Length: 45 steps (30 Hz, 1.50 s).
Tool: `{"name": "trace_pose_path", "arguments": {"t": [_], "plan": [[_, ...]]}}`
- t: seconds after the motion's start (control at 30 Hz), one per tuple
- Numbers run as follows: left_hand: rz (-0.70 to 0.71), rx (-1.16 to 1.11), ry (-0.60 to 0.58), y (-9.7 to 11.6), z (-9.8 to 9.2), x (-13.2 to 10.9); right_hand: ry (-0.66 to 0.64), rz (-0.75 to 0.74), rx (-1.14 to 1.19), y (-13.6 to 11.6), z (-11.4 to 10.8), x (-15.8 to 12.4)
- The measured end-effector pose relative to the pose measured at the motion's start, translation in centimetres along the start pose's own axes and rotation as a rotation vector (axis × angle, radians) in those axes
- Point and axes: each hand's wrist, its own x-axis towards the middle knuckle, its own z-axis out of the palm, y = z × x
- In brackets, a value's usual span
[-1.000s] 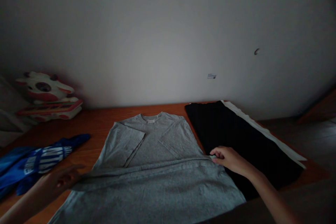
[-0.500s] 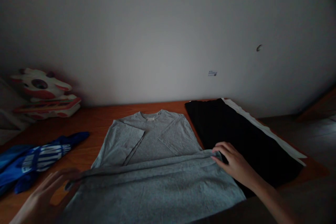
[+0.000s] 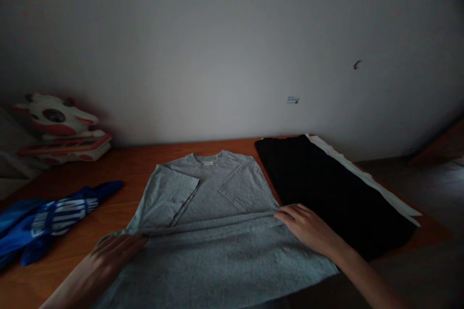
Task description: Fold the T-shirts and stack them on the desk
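A grey T-shirt [image 3: 203, 260] lies face up, collar toward the wall, its short sleeves turned in over the body. Its lower part is folded up, with the fold's edge running across the middle. My left hand [image 3: 114, 258] rests palm down on the left end of that fold, fingers stretched out toward the right. On the fold's right end lies my right hand [image 3: 306, 227], its fingers laid over the cloth and the thumb hidden beneath. Both hands look open and touch only the shirt.
A wooden table [image 3: 136, 159] stands against the wall. Left of the shirt is a crumpled blue garment [image 3: 61, 217] with white lettering. Behind it stands a cow-shaped toy keyboard [image 3: 68, 145]. Right of the shirt, a flat black garment [image 3: 326, 183] lies over a white one [image 3: 373, 183].
Both hands have moved inward along the fold. The fingers, earlier pinching the fold's two corners, now lie flat on the cloth, and the raised corners have come down.
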Motion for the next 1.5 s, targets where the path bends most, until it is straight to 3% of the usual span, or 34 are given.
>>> {"name": "trace_pose_path", "arguments": {"t": [0.1,0.2,0.43,0.6,0.73,0.87,1.0,1.1,1.3,1.4,1.5], "plan": [[0.094,0.037,0.026,0.3,-0.1,0.2,0.008,-0.004,0.014,0.1,-0.1,0.1],[0.096,0.097,0.078,0.3,0.5,0.2,0.011,-0.004,0.070,0.2,-0.2,0.2],[0.041,0.073,0.073,-0.3,2.6,-0.6,0.003,0.105,0.274,0.1,-0.2,0.1],[0.080,0.015,0.111,0.4,-0.2,1.0,-0.007,0.180,0.383,0.1,-0.6,-0.3],[0.072,0.062,0.132,0.8,-1.7,1.3,-0.053,0.151,0.371,0.3,-0.9,-0.8],[0.089,0.069,0.038,0.2,-0.1,-0.9,-0.074,0.085,0.310,0.3,-0.8,-1.6],[-0.031,0.021,0.038,0.0,1.6,-2.9,-0.027,0.101,0.318,-0.1,-0.8,-2.0],[-0.073,-0.013,0.072,1.7,1.3,-2.2,0.010,0.078,0.328,-1.0,-0.8,-1.8],[0.166,0.007,0.113,8.2,-0.8,3.2,0.002,-0.038,0.325,-5.0,-0.9,0.1],[0.194,-0.013,0.098,10.1,-0.5,4.4,-0.044,-0.059,0.343,-6.5,-1.1,0.8],[0.165,-0.042,0.098,10.9,0.4,4.2,-0.116,-0.041,0.376,-7.1,-1.7,1.1]]}}
